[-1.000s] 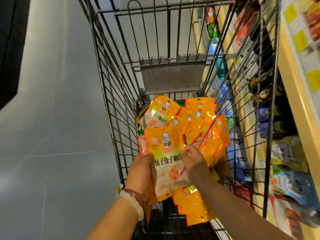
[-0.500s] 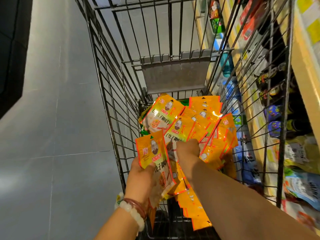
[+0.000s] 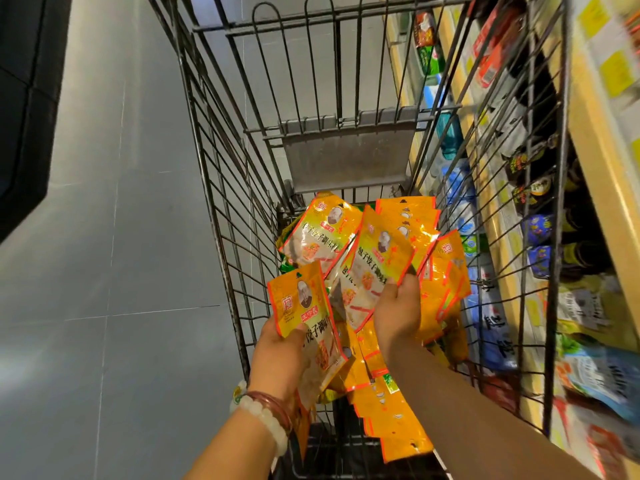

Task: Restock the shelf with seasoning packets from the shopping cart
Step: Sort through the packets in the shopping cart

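Observation:
Orange-yellow seasoning packets (image 3: 436, 271) lie heaped in the wire shopping cart (image 3: 214, 188). My left hand (image 3: 280, 351), with bead bracelets at the wrist, grips a small stack of packets (image 3: 301, 303) by its left edge, above the cart's near end. My right hand (image 3: 398, 313) pinches another packet (image 3: 377, 251) by its lower edge and holds it up over the heap. More packets (image 3: 391, 417) hang below my hands. The shelf (image 3: 602, 174) runs along the right of the cart.
The shelf holds dark bottles (image 3: 540, 188), blue packs (image 3: 485, 327) and other bagged goods behind the cart's right wall. Grey tiled floor (image 3: 104, 237) stretches to the left. A dark fixture (image 3: 24, 98) stands at the far left. The cart's grey flap (image 3: 346, 157) closes its far end.
My right hand left the stack in my left hand, reached into the heap and lifted a packet. The left hand's stack shifted left and tilted.

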